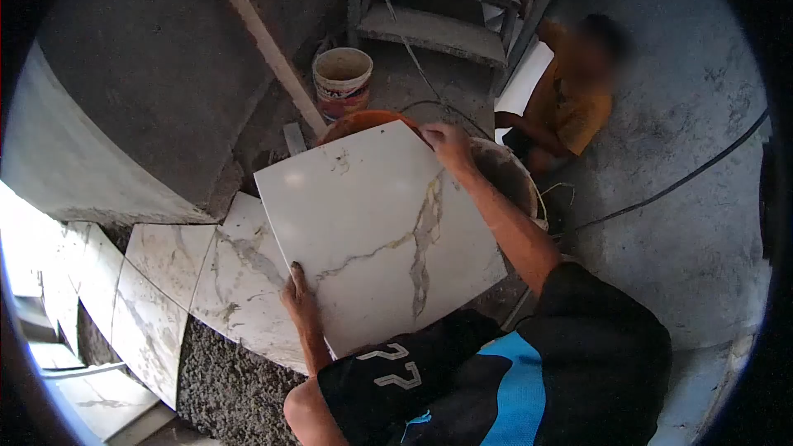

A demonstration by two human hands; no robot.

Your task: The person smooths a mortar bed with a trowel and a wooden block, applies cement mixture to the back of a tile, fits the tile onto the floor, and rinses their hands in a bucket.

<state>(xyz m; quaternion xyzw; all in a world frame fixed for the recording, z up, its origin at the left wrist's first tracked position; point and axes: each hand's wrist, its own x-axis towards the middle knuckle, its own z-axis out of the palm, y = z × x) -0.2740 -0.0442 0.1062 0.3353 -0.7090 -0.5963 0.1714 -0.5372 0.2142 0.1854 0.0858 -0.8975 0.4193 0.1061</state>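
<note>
A large square white tile [363, 215] with grey and gold marble veining is held in front of my body, tilted. My left hand [301, 297] grips its left edge, with the thumb on the face and the fingers hidden behind. At the far right corner my right hand [450, 149] is closed on the edge. Behind the tile, an orange tub [368, 121] and a bucket with a pale rim [512, 177] are partly covered. Laid marble tiles [235, 272] extend to the left, beside a bed of rough grey mortar [223, 380].
A paint bucket [343, 83] stands beyond the tub, near a long wooden batten [264, 41] leaning across. A metal stair [438, 25] is at the back. Another person in an orange shirt [578, 99] crouches on the right. A black cable [677, 182] crosses the concrete floor.
</note>
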